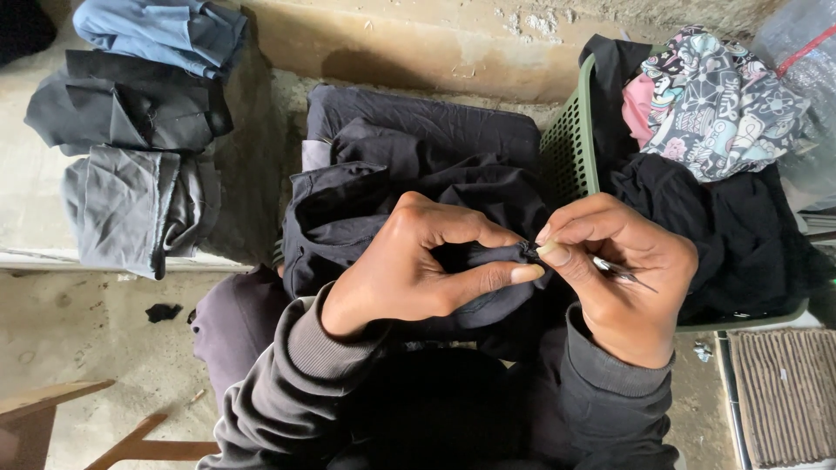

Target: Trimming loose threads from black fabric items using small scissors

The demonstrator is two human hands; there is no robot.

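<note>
A black garment (409, 174) lies bunched over my lap. My left hand (418, 261) pinches a fold of its cloth between thumb and forefinger. My right hand (618, 270) meets it at the same spot, fingertips closed on a tiny dark bit of thread or cloth, and a small metal snipping tool (623, 271) lies tucked in its palm with the point sticking out to the right. Both sleeves are dark grey.
A green plastic basket (570, 139) at the right holds black clothes and a patterned cloth (723, 100). Folded grey, black and blue garments (139, 148) lie on a concrete ledge at the left. A ribbed mat (784, 392) is at the lower right, wooden legs at the lower left.
</note>
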